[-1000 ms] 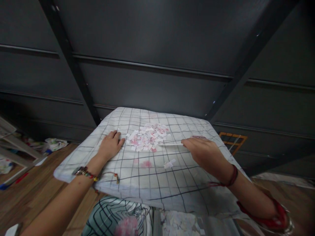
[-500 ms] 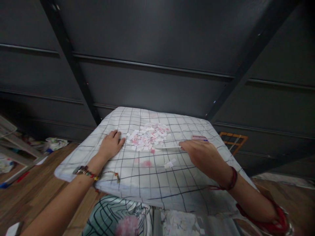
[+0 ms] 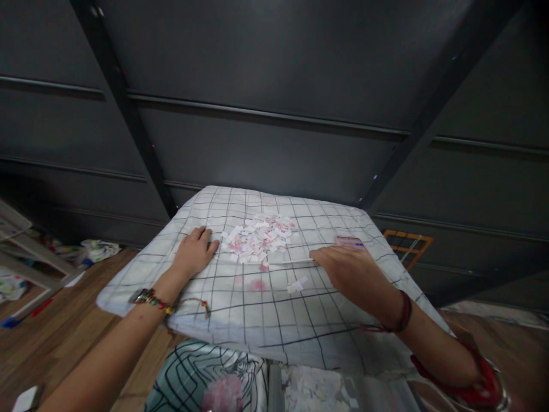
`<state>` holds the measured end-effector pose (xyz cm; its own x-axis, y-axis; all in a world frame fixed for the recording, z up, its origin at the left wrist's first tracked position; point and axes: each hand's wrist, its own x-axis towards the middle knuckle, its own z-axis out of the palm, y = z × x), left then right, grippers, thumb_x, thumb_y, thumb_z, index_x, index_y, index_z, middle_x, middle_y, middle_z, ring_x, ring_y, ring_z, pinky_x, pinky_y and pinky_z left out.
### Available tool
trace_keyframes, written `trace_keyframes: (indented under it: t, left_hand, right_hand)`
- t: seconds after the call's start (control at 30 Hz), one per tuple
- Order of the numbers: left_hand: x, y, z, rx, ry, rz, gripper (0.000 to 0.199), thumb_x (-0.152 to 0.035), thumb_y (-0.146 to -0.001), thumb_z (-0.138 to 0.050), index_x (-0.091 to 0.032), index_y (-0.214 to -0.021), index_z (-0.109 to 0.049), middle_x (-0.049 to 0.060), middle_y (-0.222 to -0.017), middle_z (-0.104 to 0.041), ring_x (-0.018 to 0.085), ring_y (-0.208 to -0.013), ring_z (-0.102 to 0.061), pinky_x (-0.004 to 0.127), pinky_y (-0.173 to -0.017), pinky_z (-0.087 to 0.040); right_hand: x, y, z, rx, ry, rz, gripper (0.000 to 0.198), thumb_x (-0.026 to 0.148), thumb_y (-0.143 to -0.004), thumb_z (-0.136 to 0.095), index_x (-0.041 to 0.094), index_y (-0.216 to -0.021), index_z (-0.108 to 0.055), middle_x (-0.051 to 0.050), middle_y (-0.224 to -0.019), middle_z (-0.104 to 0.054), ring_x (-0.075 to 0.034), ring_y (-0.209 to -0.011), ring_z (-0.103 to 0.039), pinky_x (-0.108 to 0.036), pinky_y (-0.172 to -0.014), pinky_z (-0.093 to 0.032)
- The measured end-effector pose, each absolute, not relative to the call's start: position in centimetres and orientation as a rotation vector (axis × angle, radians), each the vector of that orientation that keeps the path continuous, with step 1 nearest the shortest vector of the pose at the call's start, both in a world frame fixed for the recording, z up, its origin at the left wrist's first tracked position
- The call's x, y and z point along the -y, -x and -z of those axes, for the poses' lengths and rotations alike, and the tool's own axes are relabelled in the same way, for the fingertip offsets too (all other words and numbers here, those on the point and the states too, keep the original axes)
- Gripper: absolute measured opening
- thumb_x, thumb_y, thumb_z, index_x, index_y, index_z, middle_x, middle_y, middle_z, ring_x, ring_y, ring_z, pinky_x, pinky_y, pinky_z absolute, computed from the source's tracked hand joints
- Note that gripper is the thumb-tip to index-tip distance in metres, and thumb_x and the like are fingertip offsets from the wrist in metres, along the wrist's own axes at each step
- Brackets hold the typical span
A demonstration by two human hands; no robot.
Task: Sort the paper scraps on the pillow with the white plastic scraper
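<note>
A heap of small white and pink paper pieces [image 3: 259, 237] lies on a white cloth with dark grid lines [image 3: 317, 320]. To its left, my left hand [image 3: 195, 250] rests flat on the cloth, holding nothing. My right hand [image 3: 343, 266], on the other side, is closed around one end of a thin white stick [image 3: 289, 262]. The stick runs leftward along the heap's near edge; its exact kind is hard to make out. A few loose paper scraps [image 3: 297, 284] and a faint pink stain [image 3: 256, 285] lie nearer to me.
A pink phone-like object [image 3: 349, 242] lies beyond my right hand. Below the cloth's front edge are a clear bin of paper scraps [image 3: 315, 389] and a green patterned cloth [image 3: 184, 372] with pink material. Dark panels [image 3: 266, 154] stand behind; a white shelf [image 3: 30, 269] is at left.
My right hand and the white stick have shifted very slightly left and toward me. My left hand and the paper heap look the same.
</note>
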<state>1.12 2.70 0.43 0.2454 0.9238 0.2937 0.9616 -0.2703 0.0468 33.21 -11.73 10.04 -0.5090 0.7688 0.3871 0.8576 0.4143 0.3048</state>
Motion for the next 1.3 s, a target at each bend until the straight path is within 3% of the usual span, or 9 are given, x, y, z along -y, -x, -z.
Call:
trace_keyframes:
  t: [0.43, 0.8, 1.07, 1.3]
  left_hand:
    - [-2.7, -1.2, -0.5, 1.819, 2.374, 0.356, 0.054, -0.039, -0.091, -0.032, -0.003, -0.126, -0.052, 0.024, -0.137, -0.049, 0.032, -0.127, -0.047, 0.045, -0.104, -0.039]
    - [-2.9, -1.0, 0.0, 1.782, 2.352, 0.438, 0.047, -0.039, -0.089, -0.035, -0.011, -0.121, -0.056, 0.019, -0.132, -0.055, 0.031, -0.122, -0.051, 0.046, -0.1, -0.043]
    - [-2.7, -1.1, -0.5, 1.801, 2.377, 0.389, 0.052, -0.039, -0.091, -0.033, -0.005, -0.125, -0.053, 0.023, -0.135, -0.051, 0.032, -0.125, -0.048, 0.045, -0.103, -0.04]
    - [-2.8, -1.1, -0.3, 1.802, 2.375, 0.361, 0.053, -0.039, -0.092, -0.032, -0.005, -0.126, -0.052, 0.024, -0.136, -0.05, 0.032, -0.126, -0.048, 0.046, -0.104, -0.039]
  right_hand:
    - [12.0, -33.1, -10.0, 2.502, 1.43, 0.664, 0.026, 0.002, -0.083, -0.043, 0.019, -0.083, -0.063, -0.002, -0.075, -0.069, -0.013, -0.065, -0.058, -0.027, -0.062, -0.039]
    - [12.4, -33.3, -10.9, 2.491, 1.465, 0.722, 0.025, 0.0, -0.082, -0.045, 0.02, -0.077, -0.059, 0.0, -0.069, -0.067, -0.013, -0.061, -0.058, -0.026, -0.06, -0.036]
    - [12.4, -33.3, -11.3, 2.513, 1.416, 0.754, 0.029, -0.005, -0.075, -0.043, 0.02, -0.074, -0.058, 0.001, -0.065, -0.065, -0.012, -0.059, -0.058, -0.026, -0.059, -0.037]
    - [12.3, -33.2, -11.2, 2.495, 1.412, 0.752, 0.026, -0.002, -0.08, -0.045, 0.019, -0.077, -0.059, 0.001, -0.067, -0.066, -0.013, -0.062, -0.059, -0.027, -0.059, -0.036]
